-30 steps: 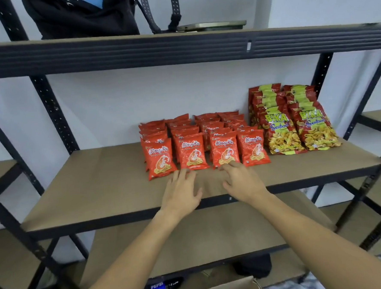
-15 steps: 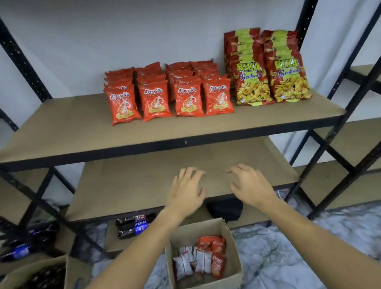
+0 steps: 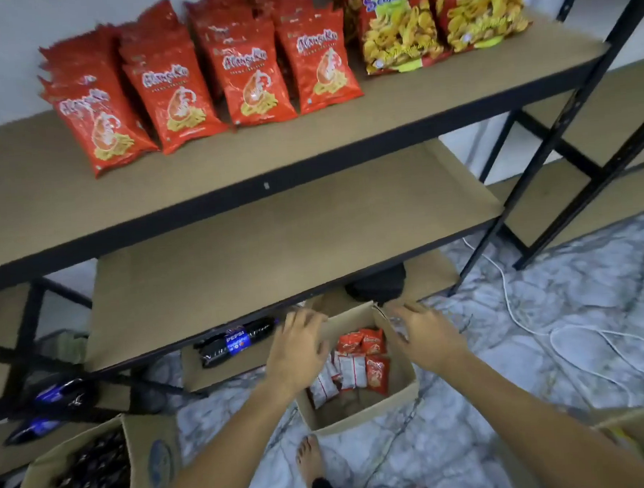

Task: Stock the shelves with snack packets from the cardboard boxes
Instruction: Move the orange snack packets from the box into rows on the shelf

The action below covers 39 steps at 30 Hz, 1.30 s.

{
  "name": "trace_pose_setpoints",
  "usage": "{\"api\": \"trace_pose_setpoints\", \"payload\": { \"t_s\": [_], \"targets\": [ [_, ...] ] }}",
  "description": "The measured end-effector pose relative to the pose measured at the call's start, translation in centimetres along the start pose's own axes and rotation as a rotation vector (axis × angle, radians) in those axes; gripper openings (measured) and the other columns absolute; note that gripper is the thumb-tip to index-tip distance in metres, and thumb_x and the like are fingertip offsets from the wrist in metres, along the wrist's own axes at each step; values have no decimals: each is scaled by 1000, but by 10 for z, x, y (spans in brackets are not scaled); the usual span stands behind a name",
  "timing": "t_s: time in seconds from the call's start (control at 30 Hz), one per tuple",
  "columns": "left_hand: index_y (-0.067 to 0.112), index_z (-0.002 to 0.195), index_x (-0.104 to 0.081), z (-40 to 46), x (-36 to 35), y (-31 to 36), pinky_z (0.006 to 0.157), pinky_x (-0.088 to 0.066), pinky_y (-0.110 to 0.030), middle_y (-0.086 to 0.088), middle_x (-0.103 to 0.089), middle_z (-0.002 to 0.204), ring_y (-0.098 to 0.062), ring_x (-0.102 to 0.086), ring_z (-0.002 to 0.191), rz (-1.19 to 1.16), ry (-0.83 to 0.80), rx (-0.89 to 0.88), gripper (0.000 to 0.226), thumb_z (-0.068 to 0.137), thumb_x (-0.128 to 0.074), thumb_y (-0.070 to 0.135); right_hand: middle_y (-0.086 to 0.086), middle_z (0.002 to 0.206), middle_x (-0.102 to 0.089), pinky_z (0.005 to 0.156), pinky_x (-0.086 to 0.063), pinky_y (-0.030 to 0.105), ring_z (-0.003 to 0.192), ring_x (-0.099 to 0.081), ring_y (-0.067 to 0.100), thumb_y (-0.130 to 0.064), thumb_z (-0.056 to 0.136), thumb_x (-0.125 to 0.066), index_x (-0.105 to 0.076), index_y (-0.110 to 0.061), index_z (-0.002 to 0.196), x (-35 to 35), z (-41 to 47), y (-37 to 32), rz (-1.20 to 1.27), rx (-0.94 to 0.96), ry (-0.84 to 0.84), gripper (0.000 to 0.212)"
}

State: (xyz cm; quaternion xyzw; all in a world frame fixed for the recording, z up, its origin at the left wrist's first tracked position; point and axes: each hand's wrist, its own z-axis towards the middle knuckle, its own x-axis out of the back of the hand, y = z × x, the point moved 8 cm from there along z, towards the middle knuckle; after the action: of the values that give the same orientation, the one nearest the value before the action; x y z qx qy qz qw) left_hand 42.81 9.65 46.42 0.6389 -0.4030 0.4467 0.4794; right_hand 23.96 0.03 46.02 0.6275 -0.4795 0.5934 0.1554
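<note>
An open cardboard box [image 3: 365, 414] stands on the marble floor and holds several red and white snack packets [image 3: 354, 362]. My left hand [image 3: 299, 352] hovers over the box's left side, fingers loose, holding nothing. My right hand [image 3: 426, 337] is over the box's right rim, also empty. Rows of red prawn-cracker packets [image 3: 205, 81] stand on the upper shelf [image 3: 232, 151], with yellow-and-red seafood snack packets [image 3: 439, 21] to their right.
The bare middle shelf [image 3: 294, 241] lies just above the box. Pepsi bottles [image 3: 236, 341] lie on the bottom shelf. A box of dark bottles [image 3: 90, 480] stands at lower left, another box [image 3: 634, 439] at lower right. A white cable [image 3: 567, 338] loops on the floor. My foot [image 3: 311, 459] is below the box.
My view has tilted down from the shelf to the floor. Both hands have dropped from the upper shelf's front edge to just over the open box.
</note>
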Motion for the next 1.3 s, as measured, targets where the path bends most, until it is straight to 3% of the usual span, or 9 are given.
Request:
{"api": "trace_pose_setpoints", "payload": {
  "t_s": [0.13, 0.27, 0.4, 0.6, 0.83, 0.97, 1.13, 1.3],
  "targets": [
    [21, 128, -58, 21, -71, -22, 101, -42, -42, -3, -55, 124, -27, -47, 120, -42, -108, -24, 42, 87, -58, 25, 1, 125, -55, 88, -45, 39, 116, -54, 28, -26, 95, -52, -42, -25, 146, -71, 12, 27, 49, -116, -76, 52],
    [19, 129, -58, 32, -163, -52, 98, -42, -36, -1, -55, 125, -23, -49, 121, -97, -206, -32, 38, 91, -59, 23, 4, 139, -47, 78, -45, 37, 112, -55, 33, -20, 94, -54, -43, -19, 143, -158, 25, 55, 115, -223, -137, 50],
    [23, 129, -57, 53, -269, -80, 97, -46, -34, 3, -56, 130, -21, -53, 121, -117, -250, -41, 37, 93, -58, 28, 2, 149, -41, 87, -50, 42, 121, -53, 33, -23, 95, -52, -34, -24, 147, -251, 59, 89, 127, -300, -166, 55],
    [21, 135, -55, 90, -428, -119, 104, -45, -39, 0, -55, 138, -22, -50, 129, -121, -292, -50, 44, 92, -62, 27, 2, 148, -44, 94, -50, 47, 128, -49, 32, -26, 91, -58, -29, -31, 150, -382, 128, 129, 170, -223, -196, 66],
    [19, 145, -46, 140, -549, -144, 114, -34, -34, 1, -45, 149, -18, -38, 138, -51, -216, -115, 49, 98, -55, 23, 4, 146, -43, 96, -50, 48, 122, -56, 34, -26, 92, -61, -34, -25, 146, -498, 201, 182, 96, -238, -213, 59],
    [15, 130, -61, 173, -588, -151, 95, -48, -39, -3, -57, 132, -25, -51, 123, 9, -84, -245, 51, 80, -71, 9, 5, 152, -36, 112, -33, 42, 139, -38, 30, -21, 93, -59, -32, -22, 149, -538, 243, 209, -26, -214, -121, 62],
    [14, 136, -55, 210, -613, -169, 85, -50, -39, -7, -55, 134, -26, -47, 120, 138, 99, -271, 65, 75, -78, 9, 7, 157, -31, 123, -14, 40, 149, -19, 29, -23, 91, -66, -28, -19, 154, -565, 288, 232, -63, -173, -66, 73],
    [18, 145, -43, 225, -635, -185, 87, -48, -38, -8, -51, 132, -27, -48, 114, 221, 94, -224, 81, 73, -81, 11, 6, 152, -37, 116, -23, 40, 143, -29, 28, -29, 88, -69, -24, -21, 153, -585, 308, 240, -239, -158, -132, 80]
  ]
}}
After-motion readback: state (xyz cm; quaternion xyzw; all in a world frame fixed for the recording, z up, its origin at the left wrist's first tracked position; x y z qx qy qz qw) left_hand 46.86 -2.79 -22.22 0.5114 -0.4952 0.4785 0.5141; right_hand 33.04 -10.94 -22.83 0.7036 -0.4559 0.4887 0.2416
